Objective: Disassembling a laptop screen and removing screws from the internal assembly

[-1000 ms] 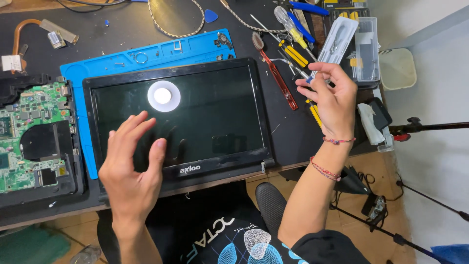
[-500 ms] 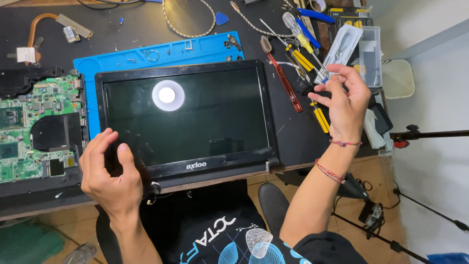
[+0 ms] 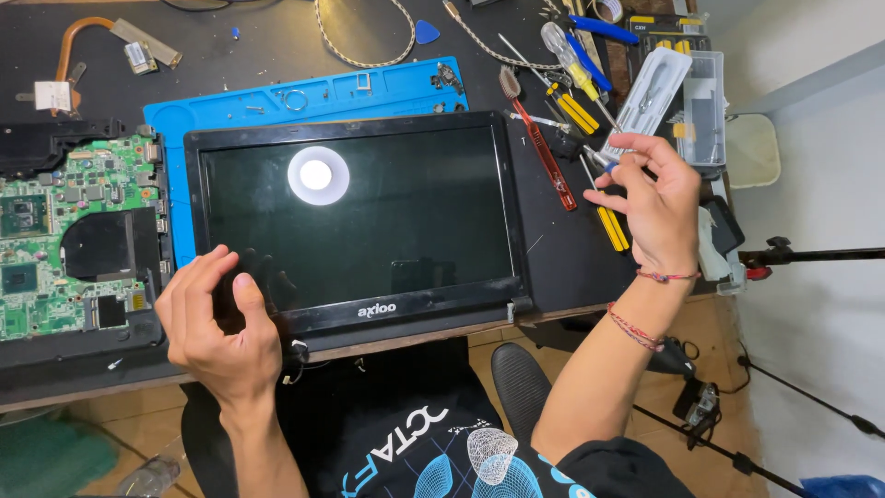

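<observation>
A black laptop screen panel [image 3: 369, 221] lies flat on a blue work mat [image 3: 304, 97], with a round light reflected in its glass. My left hand [image 3: 217, 327] rests at the panel's lower left corner, fingers curled over the bezel and thumb on the glass, holding nothing. My right hand [image 3: 650, 203] hovers over the tools to the right of the panel. Its thumb and fingertips are pinched on a thin metal tool [image 3: 604, 159], most of which the fingers hide.
A green motherboard in a black laptop base [image 3: 64, 231] sits left of the panel. Screwdrivers [image 3: 576, 106], a red-handled tool [image 3: 544, 152] and clear plastic cases [image 3: 682, 97] crowd the right side. A copper heat pipe [image 3: 92, 41] and a braided cable [image 3: 355, 46] lie at the back. A tripod leg [image 3: 811, 254] stands at the right.
My left hand slid from the middle of the glass to the lower left corner and curled. My right hand stayed over the tools, its fingers pinching together.
</observation>
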